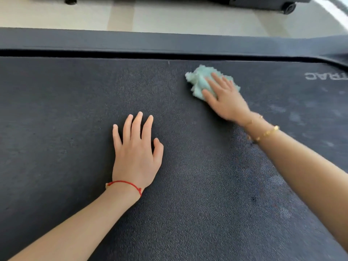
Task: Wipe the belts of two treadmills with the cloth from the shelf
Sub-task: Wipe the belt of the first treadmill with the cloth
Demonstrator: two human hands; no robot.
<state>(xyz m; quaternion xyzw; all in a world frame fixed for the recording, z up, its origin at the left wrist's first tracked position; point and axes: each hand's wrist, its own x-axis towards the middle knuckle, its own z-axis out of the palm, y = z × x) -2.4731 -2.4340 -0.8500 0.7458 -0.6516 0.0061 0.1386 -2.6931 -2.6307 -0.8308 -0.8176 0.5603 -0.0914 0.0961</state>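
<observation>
Dark, pebble-textured rubber fills nearly the whole view: the black treadmill belt (56, 129), running edge to edge, with the smooth dark grey side rail (113, 39) of the treadmill along its far side at twelve o'clock. Beyond that rail lies a pale tiled floor (56, 14), and at one o'clock on it stands the dark base of another machine (263, 2) with a small black wheel.

Just left of centre, at about seven o'clock, the left hand (136, 153) lies palm down on the belt, fingers spread and flat, gripping nothing. A thin red string bracelet (125, 184) circles its wrist.

At about one o'clock from centre, the right hand (225, 98) presses flat on a crumpled, fluffy mint-green cloth (198, 81), fingers extended over it rather than curled around it; the cloth sits on the belt near the far rail. This hand is blurred. A gold chain bracelet (267, 133) hangs at its wrist.

At two o'clock, white lettering (325, 76) is printed upside down on the belt, cut off by the frame edge. Faint pale smudges (293, 113) mark the belt at three o'clock.
</observation>
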